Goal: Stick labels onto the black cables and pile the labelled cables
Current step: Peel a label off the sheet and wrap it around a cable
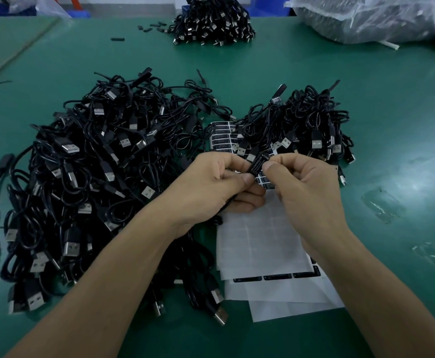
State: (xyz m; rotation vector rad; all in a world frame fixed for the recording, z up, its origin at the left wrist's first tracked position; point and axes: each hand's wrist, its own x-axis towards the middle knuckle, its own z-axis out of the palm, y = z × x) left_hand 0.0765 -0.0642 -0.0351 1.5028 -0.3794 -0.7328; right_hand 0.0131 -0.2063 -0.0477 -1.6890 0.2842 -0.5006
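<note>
On the green table (392,125), the left hand (211,184) and right hand (304,182) both pinch one black cable (256,164).

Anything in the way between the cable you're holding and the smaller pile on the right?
Nothing visible blocks it. Both the left hand and right hand pinch the cable just short of the smaller pile; only the label sheet lies flat on the table beneath that gap.

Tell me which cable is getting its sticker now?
On the green table, between the big cable heap and the smaller heap, the left hand and right hand pinch one black cable piece. Only it is lifted, with white lettering.
</note>
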